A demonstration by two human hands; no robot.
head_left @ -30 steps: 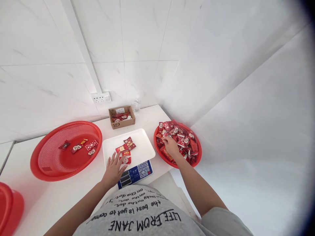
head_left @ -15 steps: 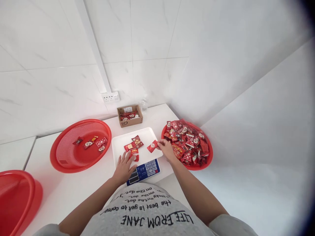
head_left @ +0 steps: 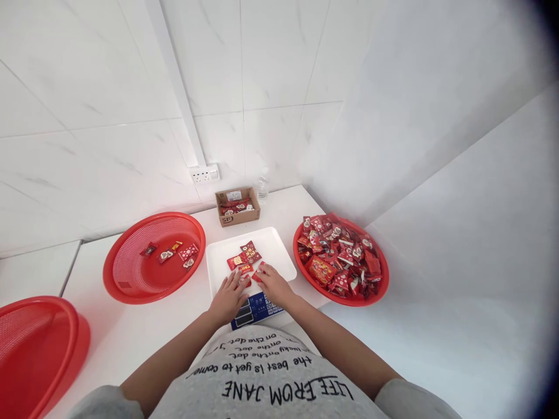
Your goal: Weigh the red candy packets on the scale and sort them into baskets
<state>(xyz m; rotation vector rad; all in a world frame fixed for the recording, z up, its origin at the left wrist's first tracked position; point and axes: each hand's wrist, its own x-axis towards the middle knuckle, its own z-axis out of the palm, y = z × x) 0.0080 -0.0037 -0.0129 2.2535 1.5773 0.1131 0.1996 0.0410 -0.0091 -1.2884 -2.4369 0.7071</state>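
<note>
Several red candy packets [head_left: 247,251] lie on the white tray [head_left: 279,247] of a scale [head_left: 257,308]. My left hand [head_left: 227,297] rests open at the tray's near edge, fingers spread and partly covering a red packet. Close beside it, my right hand [head_left: 273,285] has its fingers on another small red packet [head_left: 258,272], low over the tray; its fingertips partly hide that packet. Both hands cover part of the scale's blue keypad panel.
To the right stands a red basket [head_left: 297,265] heaped with red packets. On the left, a red basket [head_left: 114,244] holds several packets, with another red basket [head_left: 82,343] nearer. Behind the tray are a cardboard box [head_left: 239,218] of packets and a clear plastic bottle [head_left: 262,189].
My right hand has brought its red packet left and nearer, from the tray's right side to beside my left hand. My left hand stays at the tray's near edge. The view has shifted slightly.
</note>
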